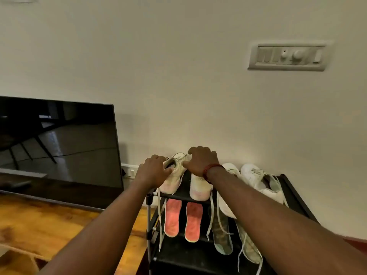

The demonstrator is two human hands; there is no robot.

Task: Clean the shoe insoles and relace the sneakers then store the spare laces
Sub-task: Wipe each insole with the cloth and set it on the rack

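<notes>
Step, as we judge it: relacing the cream pair on the rack top.

Where things sit:
- Left sneaker and right sneaker stand side by side at the rack top's 9 o'clock end, near ends at the front edge.
- Pink insoles lie one shelf down, at 6 o'clock from the pair, out of the shoes. Green insoles are at 4 o'clock.
- White pair is at 3 o'clock.
- Loose lace ends hang past the front edge.

Doing it well:
- We would anchor the shoe with one hand and draw slack eyelet by eyelet with the other, keeping both ends even.
- The shoe sits near the rack's corner, so we'd pull toward 6 o'clock; a sideways pull could tip it off.
- Dangling ends may snag on the shelf edge, so we'd gather them first.
- We'd seat the insoles before the final tightening.

Pose:
- Left hand is at 9 o'clock of the left sneaker. Its fingers are curled over the collar and the thumb is on the side, so it grips the shoe. The forearm rises from 7 o'clock.
- Right hand is knuckles up over the right sneaker's far end, with the fingers bent down toward the wall and their tips hidden. The thumb points to 9 o'clock, beside the lace loop.
- We cannot tell whether the right hand holds anything.
</notes>
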